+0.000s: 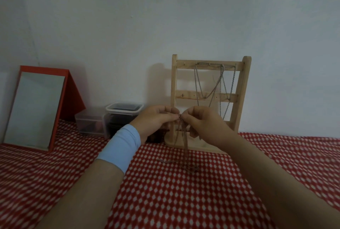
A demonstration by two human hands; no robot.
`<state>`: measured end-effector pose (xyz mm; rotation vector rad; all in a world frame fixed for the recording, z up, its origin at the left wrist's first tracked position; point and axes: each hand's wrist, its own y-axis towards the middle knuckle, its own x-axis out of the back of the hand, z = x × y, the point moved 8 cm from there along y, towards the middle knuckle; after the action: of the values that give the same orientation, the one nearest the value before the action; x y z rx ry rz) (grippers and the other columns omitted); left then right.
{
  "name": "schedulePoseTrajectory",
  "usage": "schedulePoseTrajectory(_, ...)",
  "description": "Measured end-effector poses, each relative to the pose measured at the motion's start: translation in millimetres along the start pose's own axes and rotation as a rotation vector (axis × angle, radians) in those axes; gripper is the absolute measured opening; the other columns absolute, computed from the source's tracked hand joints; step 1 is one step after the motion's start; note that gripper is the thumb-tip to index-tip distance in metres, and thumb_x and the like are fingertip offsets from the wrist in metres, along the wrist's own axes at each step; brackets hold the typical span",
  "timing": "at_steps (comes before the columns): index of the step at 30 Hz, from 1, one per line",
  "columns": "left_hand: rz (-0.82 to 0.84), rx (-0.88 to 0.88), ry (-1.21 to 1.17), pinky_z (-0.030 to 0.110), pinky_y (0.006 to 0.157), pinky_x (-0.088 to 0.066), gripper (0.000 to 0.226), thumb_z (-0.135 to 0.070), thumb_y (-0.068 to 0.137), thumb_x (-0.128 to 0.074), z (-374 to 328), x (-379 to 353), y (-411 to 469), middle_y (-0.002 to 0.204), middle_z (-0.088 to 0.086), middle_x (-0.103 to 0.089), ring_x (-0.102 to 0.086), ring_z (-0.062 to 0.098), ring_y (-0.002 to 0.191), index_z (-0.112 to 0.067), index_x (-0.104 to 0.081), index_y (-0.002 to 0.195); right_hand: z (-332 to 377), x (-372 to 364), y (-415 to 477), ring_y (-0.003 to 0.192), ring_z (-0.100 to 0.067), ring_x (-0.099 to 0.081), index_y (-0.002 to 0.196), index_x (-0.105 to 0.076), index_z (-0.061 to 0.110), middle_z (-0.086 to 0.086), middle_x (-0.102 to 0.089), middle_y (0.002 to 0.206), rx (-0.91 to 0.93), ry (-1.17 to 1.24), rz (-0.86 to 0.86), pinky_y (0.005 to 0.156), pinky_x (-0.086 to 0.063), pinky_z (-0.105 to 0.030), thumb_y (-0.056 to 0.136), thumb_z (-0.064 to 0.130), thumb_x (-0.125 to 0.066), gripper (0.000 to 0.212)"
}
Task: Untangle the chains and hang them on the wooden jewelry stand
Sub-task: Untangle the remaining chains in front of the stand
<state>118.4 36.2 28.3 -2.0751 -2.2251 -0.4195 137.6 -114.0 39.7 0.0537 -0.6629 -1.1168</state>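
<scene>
Head view. Both forearms enter from the lower edge of the frame and are cut off there. The left one wears a light blue wristband [120, 147]. They lie over a red cloth with white spots [184, 201] that covers the lower half of the frame. On the cloth at lower centre lies a loose chain [193, 168], thin and blurred. Its course cannot be traced, and whether it joins the held piece cannot be told.

At centre frame the left hand [155, 120] and the right hand [201, 124] meet, raised above the cloth. Thumb and forefinger of each are pinched on the held chain [179, 117], the two pinches almost touching. The other fingers are curled; those of the right hand are partly hidden behind the hand itself. Strands of that chain hang down between the hands, smeared and hard to count.

Directly behind the hands the wooden jewelry stand [243, 89] is upright on the cloth, close to the wall. The hands hide its lower rail and part of its base. Hung chains [197, 83] drape from pegs on its top rail, right of centre; their number is unclear.

Left of the stand is a clear lidded container [125, 108] with dark, unidentifiable contents, and a lower clear box [88, 124] just beside it. At middle left a red-framed mirror [35, 111] stands tilted. A plain wall [165, 17] fills the upper half.
</scene>
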Motion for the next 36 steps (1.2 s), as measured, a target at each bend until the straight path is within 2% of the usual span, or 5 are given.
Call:
schedulePoseTrajectory(12, -0.036, -0.05, 0.266, 0.006, 0.054, -0.043, 0.018, -0.013, 0.089, -0.065, -8, -3, 3, 0.082, -0.006, -0.069, -0.06, -0.006, 0.061, -0.018, -0.069, 0.105, 5, -1, 1, 0.066, 0.006, -0.062, 0.097, -0.074, 0.03, 0.015, -0.074, 0.084, 0.028, -0.545, -0.048, 0.057, -0.043, -0.009, 0.1, 0.042, -0.059, 0.02)
schedulePoseTrajectory(18, 0.032, -0.076, 0.496, 0.028, 0.095, -0.052, 0.027, -0.018, 0.087, -0.066, -9, -10, 0, 0.097, -0.005, -0.072, -0.067, 0.008, 0.094, -0.019, -0.072, 0.113, -2, -6, 1, 0.063, -0.007, -0.069, 0.089, -0.07, 0.027, 0.011, -0.074, 0.078, 0.0, -0.344, -0.045, 0.063, -0.057, -0.021, 0.102, 0.036, -0.059, 0.02)
schedulePoseTrajectory(24, 0.09, -0.122, 0.464, 0.023, 0.09, -0.051, 0.025, -0.021, 0.09, -0.066, -14, -10, -4, 0.096, -0.007, -0.071, -0.067, 0.006, 0.095, -0.022, -0.066, 0.115, -14, -10, 1, 0.053, -0.012, -0.065, 0.092, -0.071, 0.016, 0.007, -0.072, 0.066, -0.09, -0.092, -0.036, 0.063, -0.059, -0.032, 0.106, 0.032, -0.051, 0.029)
schedulePoseTrajectory(28, 0.055, -0.092, 0.213, 0.016, 0.068, -0.048, 0.016, -0.018, 0.095, -0.06, -8, -5, 1, 0.076, -0.012, -0.068, -0.062, -0.004, 0.066, -0.028, -0.063, 0.106, -16, -16, -2, 0.051, -0.013, -0.062, 0.088, -0.066, 0.01, 0.006, -0.065, 0.058, -0.154, 0.037, 0.029, 0.055, -0.057, -0.027, 0.109, 0.032, -0.043, 0.038)
schedulePoseTrajectory(36, 0.081, -0.07, -0.013, 0.039, 0.083, -0.051, 0.017, -0.011, 0.092, -0.057, 2, -8, 2, 0.088, 0.013, -0.062, -0.059, 0.018, 0.075, -0.022, -0.062, 0.103, -11, -17, -3, 0.056, -0.015, -0.058, 0.095, -0.069, 0.005, -0.003, -0.063, 0.076, -0.174, 0.236, 0.077, 0.059, -0.058, -0.031, 0.108, 0.026, -0.048, 0.032)
